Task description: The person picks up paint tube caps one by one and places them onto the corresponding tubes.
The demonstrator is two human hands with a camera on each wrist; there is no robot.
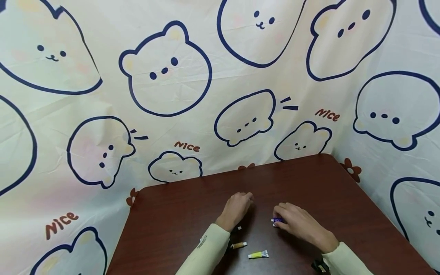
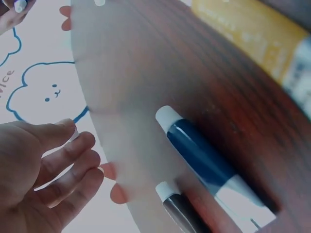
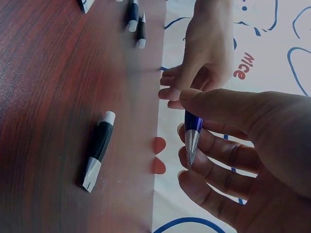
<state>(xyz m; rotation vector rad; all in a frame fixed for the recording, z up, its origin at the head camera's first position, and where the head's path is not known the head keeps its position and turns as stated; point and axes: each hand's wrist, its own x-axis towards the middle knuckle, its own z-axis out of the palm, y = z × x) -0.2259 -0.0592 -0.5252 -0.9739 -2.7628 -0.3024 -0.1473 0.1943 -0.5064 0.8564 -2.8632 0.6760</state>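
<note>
My right hand (image 1: pixel 297 221) pinches a small blue paint tube (image 3: pixel 193 127) between thumb and fingers, its flat silvery end pointing down in the right wrist view. Over the table's middle is my left hand (image 1: pixel 237 208); its fingers curl loosely in the left wrist view (image 2: pixel 63 170), with no held thing showing. A dark paint tube with a white cap (image 3: pixel 100 148) lies on the table near the right hand. Below the left hand are a dark blue tube (image 2: pixel 204 155) and a black tube (image 2: pixel 182 213), mostly hidden by the sleeve in the head view.
Nearer the front of the brown table (image 1: pixel 172 214) lie an ochre tube (image 1: pixel 238 245) and a yellow tube (image 1: pixel 258 254). A small white cap (image 1: pixel 239 228) shows beside the left wrist. A white cloth printed with cartoon bears (image 1: pixel 165 91) hangs behind and beside the table.
</note>
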